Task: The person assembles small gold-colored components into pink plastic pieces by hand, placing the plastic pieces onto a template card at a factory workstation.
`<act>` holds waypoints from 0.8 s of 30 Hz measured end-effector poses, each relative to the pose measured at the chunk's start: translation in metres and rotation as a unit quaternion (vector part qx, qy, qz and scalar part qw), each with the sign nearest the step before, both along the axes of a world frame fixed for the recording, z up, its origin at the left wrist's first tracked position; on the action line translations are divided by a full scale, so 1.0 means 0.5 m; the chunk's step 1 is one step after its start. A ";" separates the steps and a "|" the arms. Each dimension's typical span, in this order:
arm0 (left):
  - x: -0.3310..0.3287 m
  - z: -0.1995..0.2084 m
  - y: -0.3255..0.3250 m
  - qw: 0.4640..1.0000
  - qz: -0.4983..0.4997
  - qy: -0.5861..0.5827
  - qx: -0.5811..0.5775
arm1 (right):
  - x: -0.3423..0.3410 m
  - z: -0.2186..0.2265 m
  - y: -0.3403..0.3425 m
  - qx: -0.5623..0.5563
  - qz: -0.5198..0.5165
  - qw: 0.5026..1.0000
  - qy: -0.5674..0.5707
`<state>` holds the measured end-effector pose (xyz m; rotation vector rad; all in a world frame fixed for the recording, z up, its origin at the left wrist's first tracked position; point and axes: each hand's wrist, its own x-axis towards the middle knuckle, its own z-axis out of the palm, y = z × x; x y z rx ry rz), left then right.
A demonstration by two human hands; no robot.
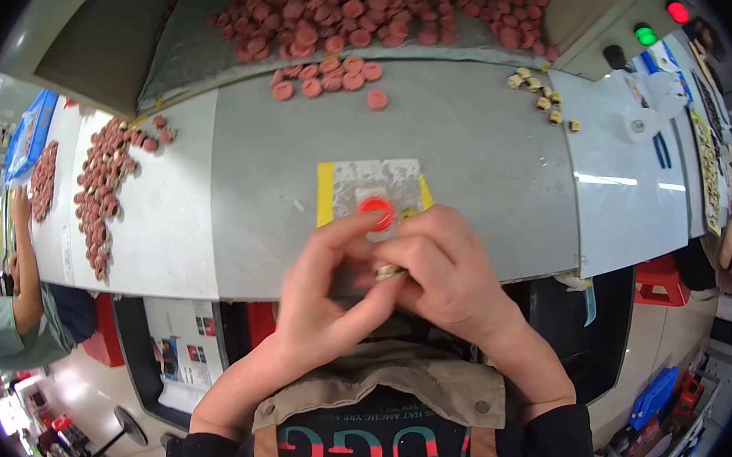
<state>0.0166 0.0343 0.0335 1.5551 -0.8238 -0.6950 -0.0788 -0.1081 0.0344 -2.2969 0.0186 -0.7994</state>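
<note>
Over the front edge of the grey table, my left hand (324, 284) and my right hand (449, 271) meet with fingers closed. Between their fingertips sits a small cream-coloured part (389, 272), pinched by both; the fingers cover most of it. At my left index fingertip is a bright red round piece (376, 211); I cannot tell whether the finger touches it. A small yellowish part (408, 215) shows beside my right index finger. Both lie over a worn white pad (377, 173) with yellow tape (325, 192) along its side.
Pink ridged round caps (342, 4) are heaped on the far shelf, with a smaller group (331, 77) before it. Capped pieces (100, 188) cover the left side. Cream and black parts (545, 96) lie far right. A blue-handled tool (661, 150) and a co-worker's arm (22, 259) show farther out.
</note>
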 end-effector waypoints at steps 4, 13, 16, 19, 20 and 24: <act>0.088 0.014 0.040 0.957 0.061 -0.281 0.033 | -0.032 0.012 -0.048 -0.024 -0.054 0.997 0.045; 0.358 0.018 0.107 0.795 0.218 -0.542 0.162 | -0.086 0.065 -0.226 -0.020 -0.271 0.950 0.156; 0.363 0.033 0.085 0.823 0.187 -0.521 0.129 | -0.062 0.040 -0.241 -0.022 -0.277 0.944 0.177; 0.347 0.031 0.041 0.867 0.100 -0.478 0.096 | -0.058 0.002 -0.272 -0.078 -0.241 0.945 0.205; 0.355 0.015 0.025 0.879 0.081 -0.464 0.079 | -0.053 -0.008 -0.269 -0.101 -0.246 0.944 0.198; 0.346 -0.029 -0.021 0.902 0.128 -0.412 -0.024 | -0.085 -0.013 -0.244 -0.018 -0.280 0.943 0.178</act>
